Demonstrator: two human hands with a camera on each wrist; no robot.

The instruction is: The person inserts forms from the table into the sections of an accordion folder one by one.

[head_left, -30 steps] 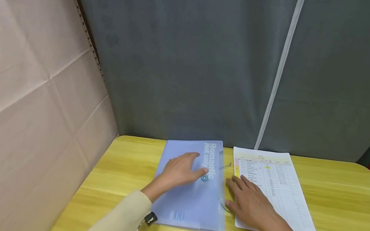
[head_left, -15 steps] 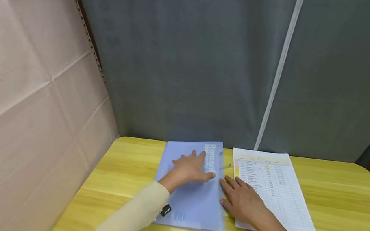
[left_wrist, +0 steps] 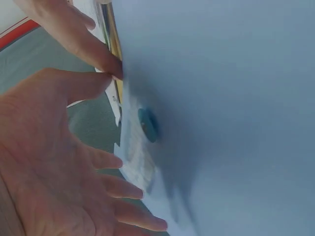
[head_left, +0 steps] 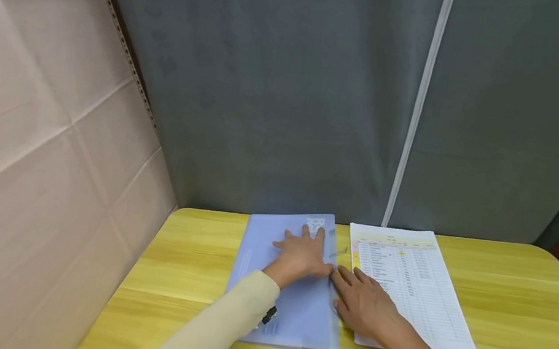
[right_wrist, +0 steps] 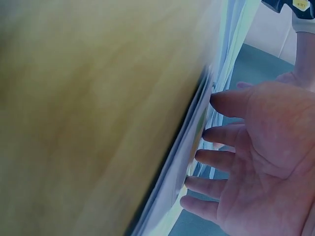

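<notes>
Both hands lay flat and ungripping, the left hand (head_left: 303, 253) pressing the folder (head_left: 285, 300), the right hand (head_left: 365, 305) at its edge beside the papers (head_left: 417, 286), so the folder's slick flap could likely slip shut.

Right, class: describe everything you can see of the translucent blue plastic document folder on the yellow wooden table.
The translucent blue plastic document folder lies flat on the yellow wooden table, long side running away from the person, left of a printed paper stack. White lettering shows near its far edge, and a round teal snap button sits by its right edge. The left hand rests flat on it; the right hand touches its right edge.
</notes>
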